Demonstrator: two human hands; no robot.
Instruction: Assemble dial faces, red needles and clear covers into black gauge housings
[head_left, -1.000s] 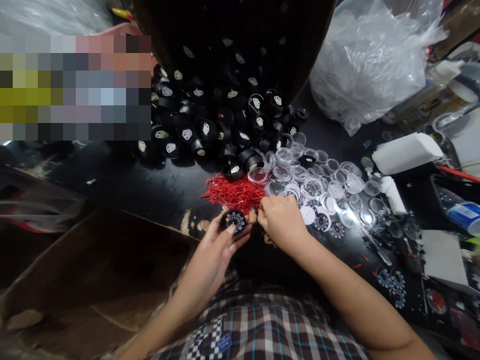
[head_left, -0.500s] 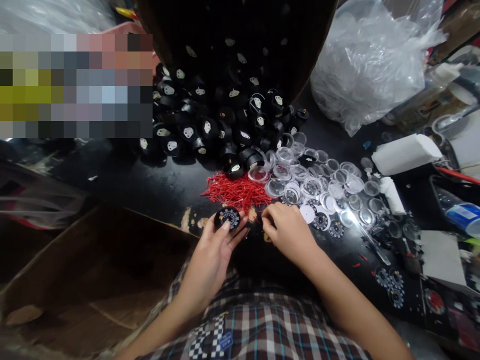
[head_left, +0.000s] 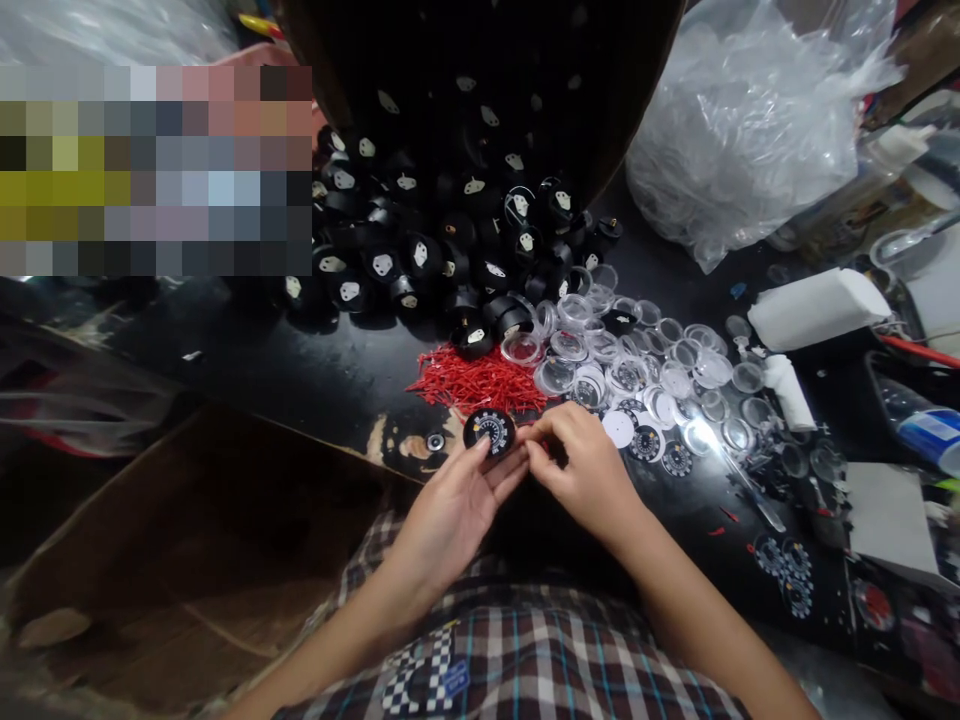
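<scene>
One dial (head_left: 489,433) in left grip (head_left: 463,492)

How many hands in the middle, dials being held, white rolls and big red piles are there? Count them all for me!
Left hand and right hand: 2
Held dial: 1
White rolls: 2
Big red pile: 1
Total: 6

Illumination: uneven, dim overall. Glare: a bright reflection lies among the clear rings (head_left: 711,367) on the black desk (head_left: 247,370); pale sheen marks the plastic bag (head_left: 735,130). Shadow: the area below the desk and the upper centre are nearly black. Sharpness: soft; fine dial print is poorly resolved. Distortion: wide-angle stretching at the edges. Upper left: masked by coarse pixel blocks.
</scene>
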